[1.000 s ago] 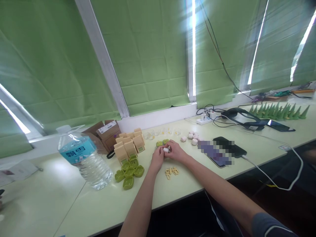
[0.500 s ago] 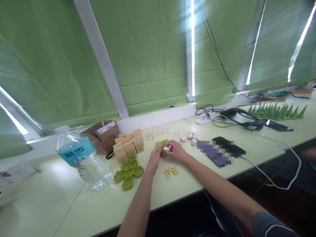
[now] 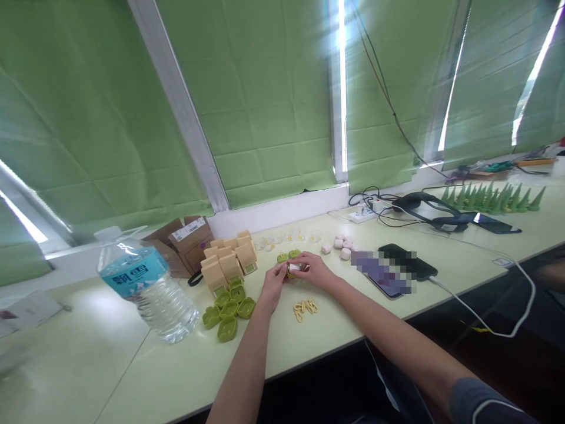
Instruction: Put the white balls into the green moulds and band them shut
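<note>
My left hand (image 3: pixel 274 282) is closed, its thumb and fingertips pinching a small green piece that is mostly hidden. The curled fingers of my right hand (image 3: pixel 314 270) grip a small white block (image 3: pixel 295 267) against that green piece. Both hands meet just above the table. Right behind them lie two small green lids (image 3: pixel 282 257). In front sits a little heap of yellow loops (image 3: pixel 304 307). To the left several green cups (image 3: pixel 228 310) stand close together, in front of upright beige pieces (image 3: pixel 229 265). Several pinkish-white blocks (image 3: pixel 345 253) lie to the right.
A large water bottle (image 3: pixel 148 282) and an open cardboard box (image 3: pixel 185 247) stand left. Small clear cups (image 3: pixel 301 235) line the back. Right are two phones (image 3: pixel 408 262), a charging cable (image 3: pixel 525 321), a power strip (image 3: pixel 364 216), a black headset (image 3: pixel 424 209) and green cones (image 3: pixel 494 197).
My hands stay together over the same spot. The white block has shifted slightly between my fingers, and my view has moved a little.
</note>
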{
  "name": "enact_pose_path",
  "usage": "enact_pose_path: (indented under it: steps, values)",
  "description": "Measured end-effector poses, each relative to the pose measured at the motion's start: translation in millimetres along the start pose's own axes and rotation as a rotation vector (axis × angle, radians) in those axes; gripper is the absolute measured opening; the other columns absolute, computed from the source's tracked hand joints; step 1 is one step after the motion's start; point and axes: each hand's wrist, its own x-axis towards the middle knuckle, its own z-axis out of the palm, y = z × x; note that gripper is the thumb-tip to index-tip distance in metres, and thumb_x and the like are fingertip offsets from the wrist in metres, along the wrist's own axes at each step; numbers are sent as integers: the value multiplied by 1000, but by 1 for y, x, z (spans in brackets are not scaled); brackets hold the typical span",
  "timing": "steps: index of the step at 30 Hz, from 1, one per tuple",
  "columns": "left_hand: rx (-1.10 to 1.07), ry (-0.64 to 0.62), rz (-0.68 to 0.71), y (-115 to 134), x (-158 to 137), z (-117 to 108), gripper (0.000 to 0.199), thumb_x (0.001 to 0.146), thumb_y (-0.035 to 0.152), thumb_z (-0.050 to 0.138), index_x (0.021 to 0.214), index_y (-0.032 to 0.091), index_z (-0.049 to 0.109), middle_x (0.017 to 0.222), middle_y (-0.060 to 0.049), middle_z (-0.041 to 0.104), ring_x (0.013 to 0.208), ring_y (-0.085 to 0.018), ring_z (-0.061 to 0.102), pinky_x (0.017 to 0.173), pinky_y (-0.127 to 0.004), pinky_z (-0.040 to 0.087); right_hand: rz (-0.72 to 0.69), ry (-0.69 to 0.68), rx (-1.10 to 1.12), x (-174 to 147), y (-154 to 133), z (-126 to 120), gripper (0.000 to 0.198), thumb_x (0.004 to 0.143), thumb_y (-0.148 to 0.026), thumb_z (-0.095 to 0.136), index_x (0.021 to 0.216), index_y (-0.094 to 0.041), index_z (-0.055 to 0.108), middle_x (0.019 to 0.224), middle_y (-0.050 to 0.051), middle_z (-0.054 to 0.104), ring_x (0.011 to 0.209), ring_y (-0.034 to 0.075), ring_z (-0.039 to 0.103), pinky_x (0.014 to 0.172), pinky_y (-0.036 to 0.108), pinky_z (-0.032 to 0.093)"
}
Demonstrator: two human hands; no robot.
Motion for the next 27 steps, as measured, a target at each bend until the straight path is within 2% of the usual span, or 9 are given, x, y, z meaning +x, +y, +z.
enact_pose_path:
  steps: [8, 13, 16, 19, 23, 27]
  values:
    - [-26, -5, -9, 6, -4, -1, 58, 67, 57, 77, 105, 13, 73, 99, -10, 69, 85, -16, 58, 78, -28, 45, -39, -41, 54, -2, -5, 2, 34, 77, -33, 71, 109, -22, 73, 103, 6, 62, 56, 6, 50, 58, 24, 49]
    - [-95, -13, -37, 10, -7, 0, 55, 64, 54, 80, 98, 12, 73, 96, -9, 69, 84, -15, 57, 78, -26, 44, -95, -82, 31, -3, -11, 0, 34, 78, -32, 70, 111, -22, 71, 105, 5, 60, 60, 6, 52, 61, 24, 50]
    - [-151, 7, -72, 10, -6, 0, 55, 63, 54, 81, 98, 11, 72, 96, -10, 69, 82, -15, 57, 78, -27, 45, -116, -39, -4, -3, -13, 1, 40, 79, -32, 70, 117, -21, 65, 108, 6, 61, 63, 8, 54, 63, 24, 50]
    - [-192, 3, -94, 11, -6, 0, 54, 68, 54, 78, 100, 11, 70, 98, -11, 69, 84, -15, 59, 82, -29, 45, -97, 12, -6, -2, -13, 1, 37, 81, -34, 68, 114, -19, 63, 109, 7, 62, 65, 8, 55, 65, 25, 51]
    - [-207, -69, -112, 16, -9, 1, 50, 74, 49, 76, 109, 14, 68, 103, -10, 69, 90, -15, 62, 90, -31, 45, -33, 61, 18, 0, -10, 1, 34, 84, -37, 66, 113, -19, 64, 109, 8, 62, 67, 9, 57, 69, 27, 52]
    - [-198, -108, -130, 20, -12, 3, 51, 76, 47, 75, 115, 16, 67, 104, -10, 69, 89, -16, 63, 92, -33, 45, -9, 54, 26, 0, -6, 0, 33, 85, -38, 64, 111, -19, 65, 109, 8, 61, 70, 10, 57, 71, 27, 51]
